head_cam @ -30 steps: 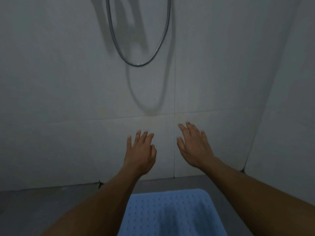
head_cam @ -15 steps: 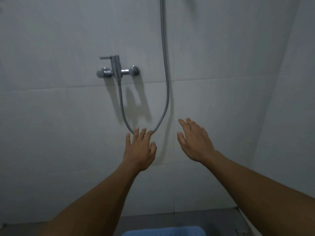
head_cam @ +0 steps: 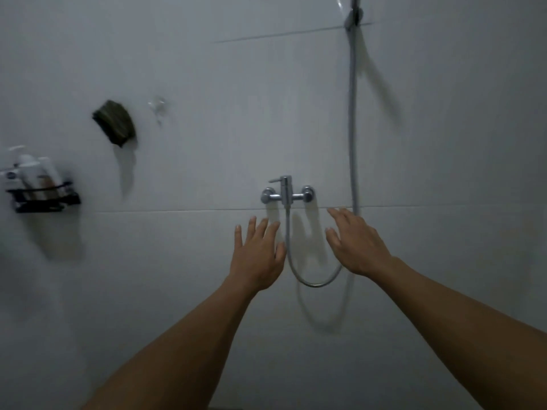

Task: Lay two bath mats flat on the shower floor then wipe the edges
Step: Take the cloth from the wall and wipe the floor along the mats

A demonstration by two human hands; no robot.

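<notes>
Nearest the camera, 2 bare forearms reach up from the bottom edge toward the tiled wall. The left hand [head_cam: 257, 255] shows its back, fingers straight and slightly spread, holding nothing. The right hand [head_cam: 355, 242] sits just to its right, fingers straight and loosely together, thumb apart, also holding nothing. Whether either palm touches the wall cannot be told.

Neither of the 2 bath mats is in view, and the shower floor is out of frame below, so how they lie cannot be checked. No cloth is in either hand, so the step in hand looks like a pause between laying and wiping, probably a reach for something to wipe with. The next move likely calls for fetching a wiper and then looking back down to the floor for the mat edges.

Between the 2 hands hangs the loop of the shower hose [head_cam: 313, 281], and just above them is the chrome mixer tap [head_cam: 285, 195] on the tiled wall [head_cam: 177, 291]. The hose runs up the right side to a wall bracket [head_cam: 353, 17].

Far left, a black wire caddy [head_cam: 44, 199] fixed to the wall holds about 2 pale bottles [head_cam: 32, 173], upright; their labels are too blurred to read. Right of it and higher, a dark scrubber-like pad [head_cam: 115, 125] hangs on the wall.
</notes>
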